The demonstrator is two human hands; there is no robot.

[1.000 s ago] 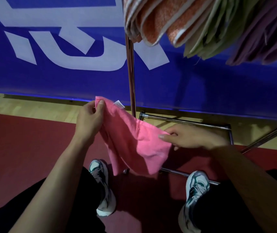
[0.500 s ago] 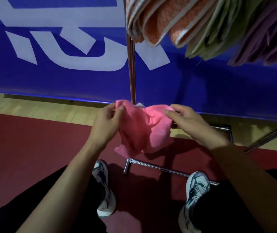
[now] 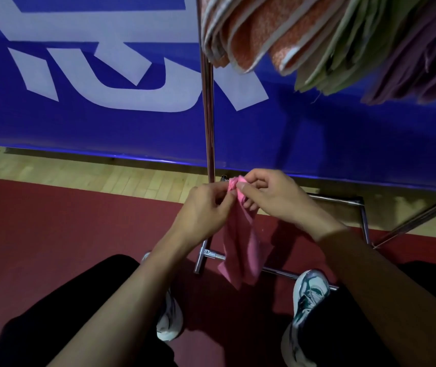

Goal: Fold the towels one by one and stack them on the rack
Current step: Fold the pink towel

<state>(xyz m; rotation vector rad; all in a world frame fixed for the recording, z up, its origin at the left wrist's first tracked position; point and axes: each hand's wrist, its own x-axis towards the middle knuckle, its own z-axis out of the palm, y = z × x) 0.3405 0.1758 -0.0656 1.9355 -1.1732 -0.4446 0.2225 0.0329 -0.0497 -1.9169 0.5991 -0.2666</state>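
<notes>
Pink towel [image 3: 240, 250] top pinched by left hand [image 3: 206, 207] and right hand [image 3: 277, 200], corners hidden by fingers

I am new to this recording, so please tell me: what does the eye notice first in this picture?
First, the pink towel at the centre, hanging down while the left hand and the right hand pinch its top edge together. Next, the folded towels in orange, green and purple at the upper right, and behind them the blue banner with large white shapes.
</notes>
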